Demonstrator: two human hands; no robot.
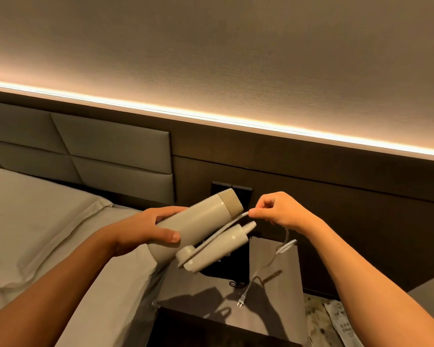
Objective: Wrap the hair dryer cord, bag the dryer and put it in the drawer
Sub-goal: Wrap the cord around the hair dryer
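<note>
Gripping the dryer [201,219], left hand [145,229]; right hand [278,211] pinches cord [236,220]

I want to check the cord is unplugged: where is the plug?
In the head view, lower centre-right: the plug hangs free above the nightstand, below the right hand.
</note>
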